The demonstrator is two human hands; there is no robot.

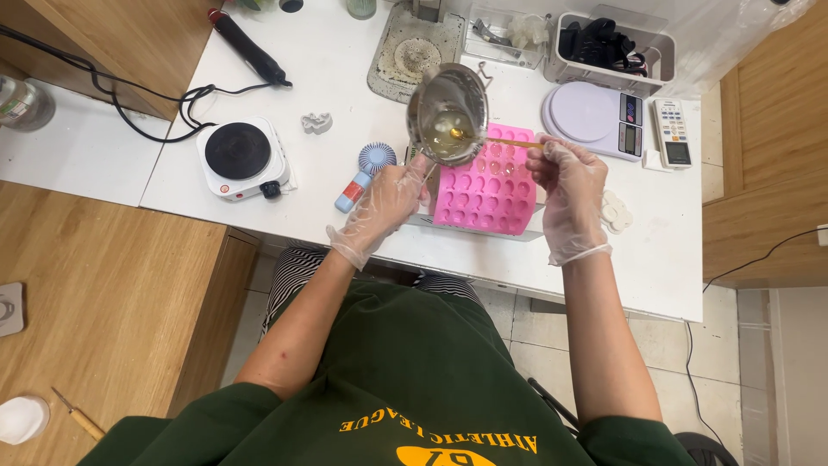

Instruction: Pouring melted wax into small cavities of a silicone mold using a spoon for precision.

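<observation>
The left hand [388, 203], in a thin clear glove, has its grip clenched on the handle of a small metal pouring pot [448, 114], held just above centre of the frame and tilted toward the camera so its inside shows. The handle itself is hidden under the fingers. The right hand [567, 185], also gloved, pinches a thin yellow stick [509, 142] whose far end reaches over the rim into the pale liquid in the pot; what sits at that tip is hard to make out.

Right below the pot and between both hands lies a pink silicone mould [492, 194] with rows of round cavities, its upper left corner covered by the pot. It rests on a white tabletop [345, 78].

Left of the left hand lie a small blue ribbed fan [376, 158] and, further left, a white single hot plate [241, 157]. At upper right stands a lilac kitchen scale [595, 119], and beyond it a white remote control [672, 131]. A grey bin [612, 47] at the top edge is cut off.
</observation>
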